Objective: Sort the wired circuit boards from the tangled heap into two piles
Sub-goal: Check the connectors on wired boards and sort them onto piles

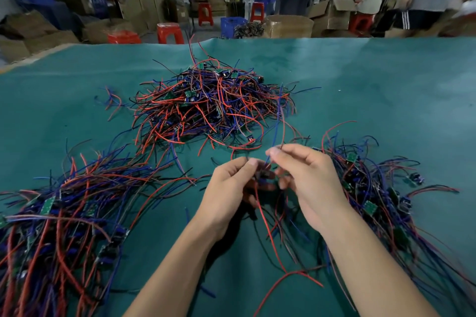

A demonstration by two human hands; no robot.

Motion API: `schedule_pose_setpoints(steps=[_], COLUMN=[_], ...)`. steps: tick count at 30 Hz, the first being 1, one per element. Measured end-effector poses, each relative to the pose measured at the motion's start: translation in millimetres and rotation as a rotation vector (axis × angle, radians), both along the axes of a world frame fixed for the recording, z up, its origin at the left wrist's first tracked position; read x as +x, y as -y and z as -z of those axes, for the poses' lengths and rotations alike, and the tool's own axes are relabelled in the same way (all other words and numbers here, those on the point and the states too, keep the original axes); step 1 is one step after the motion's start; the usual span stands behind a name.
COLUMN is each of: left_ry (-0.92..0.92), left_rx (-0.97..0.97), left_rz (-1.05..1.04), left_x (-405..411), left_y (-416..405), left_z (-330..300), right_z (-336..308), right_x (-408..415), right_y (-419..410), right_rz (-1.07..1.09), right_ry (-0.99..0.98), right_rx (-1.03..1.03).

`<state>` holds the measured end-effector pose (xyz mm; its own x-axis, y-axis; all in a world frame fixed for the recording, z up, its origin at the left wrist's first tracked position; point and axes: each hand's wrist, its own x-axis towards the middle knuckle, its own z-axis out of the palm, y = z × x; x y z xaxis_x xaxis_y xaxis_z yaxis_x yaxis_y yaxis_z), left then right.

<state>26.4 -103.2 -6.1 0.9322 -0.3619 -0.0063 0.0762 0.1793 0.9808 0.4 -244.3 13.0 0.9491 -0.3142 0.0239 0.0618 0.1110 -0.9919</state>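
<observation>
The step in hand looks like freeing one wired circuit board [262, 179] from its neighbours before it goes to a pile. It sits between the two hands, low over the green worktop [386, 85], small and dark and mostly hidden by fingers, so which sort it is cannot be told.

The left hand [229, 188] is curled, thumb and forefinger closed at the board's left side, the other fingers tucked under it. The right hand [306, 183] is also curled: its thumb and forefinger pinch a blue wire [277, 131] that runs up and away from the hands toward the tangled heap [213, 105], which lies straight ahead of them, well apart. A red wire [268, 229] hangs down from the board and trails back between the forearms.

A sorted pile [64, 208] with wires laid roughly parallel lies to the left of the left hand; a second pile [373, 188] lies just beside the right hand, partly behind it.

The next move, as I judge it, calls for drawing the blue wire clear of the loops near the heap without dragging other boards along, then reading the board and laying it on the matching side. The risk is a snag: loose strands cross under both wrists and could lift with the piece
</observation>
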Motion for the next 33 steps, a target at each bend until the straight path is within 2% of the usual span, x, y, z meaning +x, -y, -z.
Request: schedule_pose_setpoints(steps=[4,8,11,20,21,23,25,27,29,33], left_ry=[-0.046,-0.088,-0.039,0.037,0.037,0.025,0.026,0.053,0.082,0.124], left_rx=[-0.041,-0.077,-0.01,-0.002,0.006,0.03,0.034,0.039,0.029,0.029], left_rz=[-0.078,-0.146,-0.115,-0.147,-0.159,-0.153,-0.059,0.067,0.124,0.097], left_x=[3,5,4,6,5,4,1,-1,-3,-2], left_y=[-2,-1,0,1,1,-1,-2,-4,-5,-5], left_z=[0,2,4,8,7,4,1,-3,-4,0], right_z=[-11,-27,-35,-35,-35,-33,-25,-16,-6,0], right_x=[1,-1,-7,-16,-17,-14,-8,-2,2,4], right_y=[5,21,31,33,32,25,17,6,0,2], right_rz=[0.09,0.073,-0.097,-0.654,-0.65,-0.479,-0.29,-0.155,-0.045,0.045], right_ry=[0.033,0.07,0.098,0.153,0.147,0.115,0.073,0.031,0.015,0.03], right_rx=[0.202,0.675,0.946,1.175,1.13,0.834,0.517,0.298,0.201,0.163])
